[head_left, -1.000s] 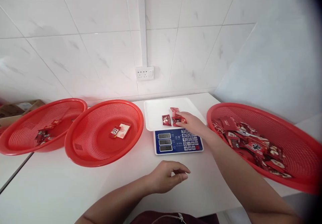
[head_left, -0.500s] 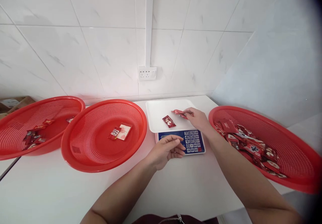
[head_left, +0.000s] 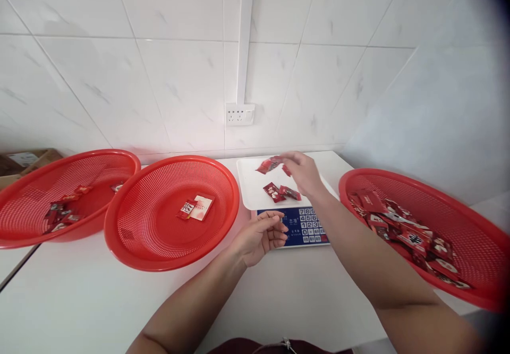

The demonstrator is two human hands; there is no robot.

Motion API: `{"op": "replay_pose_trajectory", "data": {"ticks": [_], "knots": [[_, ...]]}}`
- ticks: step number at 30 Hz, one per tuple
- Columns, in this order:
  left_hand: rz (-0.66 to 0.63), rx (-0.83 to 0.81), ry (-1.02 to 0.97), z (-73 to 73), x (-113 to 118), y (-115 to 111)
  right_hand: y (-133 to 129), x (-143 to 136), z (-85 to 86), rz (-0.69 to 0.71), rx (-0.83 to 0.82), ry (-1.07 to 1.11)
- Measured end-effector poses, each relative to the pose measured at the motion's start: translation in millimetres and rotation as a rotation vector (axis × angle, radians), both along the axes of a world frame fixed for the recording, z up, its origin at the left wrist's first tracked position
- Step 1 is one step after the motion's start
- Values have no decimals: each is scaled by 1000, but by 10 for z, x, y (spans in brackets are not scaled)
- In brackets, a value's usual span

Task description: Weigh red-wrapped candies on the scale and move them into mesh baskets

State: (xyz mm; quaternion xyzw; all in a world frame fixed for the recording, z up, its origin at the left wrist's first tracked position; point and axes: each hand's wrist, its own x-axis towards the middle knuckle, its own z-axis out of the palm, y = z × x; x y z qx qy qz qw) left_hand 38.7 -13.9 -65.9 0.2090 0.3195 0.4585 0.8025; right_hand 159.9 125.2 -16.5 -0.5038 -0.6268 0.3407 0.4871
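Over the white weighing tray [head_left: 249,192] of a scale, my right hand [head_left: 303,171] pinches a small red snack packet [head_left: 269,165] by its end; a second bit of red wrapper shows beneath the fingers. Two more red packets, one of them dark-faced [head_left: 274,192], lie touching on the tray below. My left hand [head_left: 263,237] holds nothing and hovers by the blue keypad [head_left: 295,221], palm turned inward, fingers loosely bent and apart. Part of the keypad is hidden behind the right forearm and the left fingers.
A red mesh basket [head_left: 422,184] heaped with red packets stands at right. Left of the scale, another red basket [head_left: 139,248] holds a red packet and a pale one. A third basket [head_left: 91,157] with several packets is farther left, near a cardboard box [head_left: 43,157]. A socket [head_left: 239,114] is on the wall.
A second packet now lies on the tray beside the first. My right hand has risen slightly with a packet in its fingers. My left hand has barely moved.
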Motion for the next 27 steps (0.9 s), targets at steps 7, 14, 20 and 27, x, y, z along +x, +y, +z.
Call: {"op": "replay_pose_trajectory", "data": {"ticks": [7, 14, 20, 27], "knots": [[-7, 26, -6, -53, -35, -2, -353, -785, 199, 785, -159, -6], [63, 62, 19, 20, -91, 9, -197, -129, -26, 431, 77, -738], [64, 53, 21, 12, -87, 16, -265, 223, -311, 357, 77, -981], [142, 121, 67, 82, -168, 9, -171, 168, -557, 354, 185, -806]]}}
